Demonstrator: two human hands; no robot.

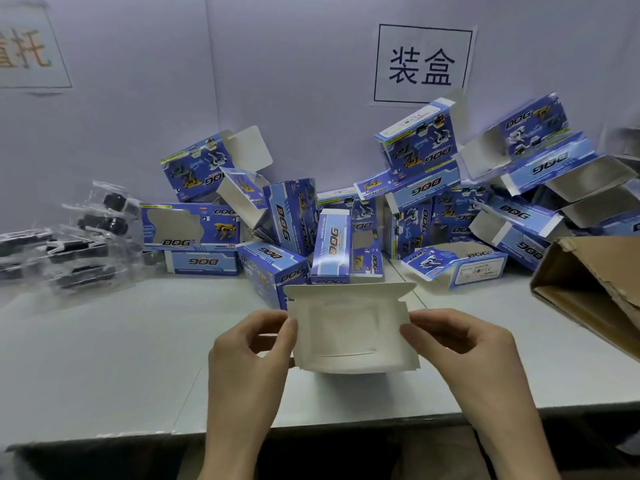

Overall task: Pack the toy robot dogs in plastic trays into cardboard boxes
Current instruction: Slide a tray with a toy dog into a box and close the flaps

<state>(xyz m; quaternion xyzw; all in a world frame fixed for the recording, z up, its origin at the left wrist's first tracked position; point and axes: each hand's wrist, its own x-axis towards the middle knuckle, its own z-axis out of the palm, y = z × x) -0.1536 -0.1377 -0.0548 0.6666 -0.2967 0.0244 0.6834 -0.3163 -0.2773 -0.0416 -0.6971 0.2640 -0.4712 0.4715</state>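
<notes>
I hold an open cardboard box (349, 329) just above the table's near middle, its white inside and clear window facing me and its top flap standing up. My left hand (254, 351) pinches its left edge between thumb and fingers. My right hand (457, 344) pinches its right edge the same way. Several clear plastic trays with black toy robot dogs (83, 244) lie in a heap at the far left of the table.
A pile of several blue "DOG" boxes (363, 209), many with open flaps, fills the back of the white table (121, 358) against the wall. A brown carton (588, 289) lies tilted at the right edge. Paper signs hang on the wall.
</notes>
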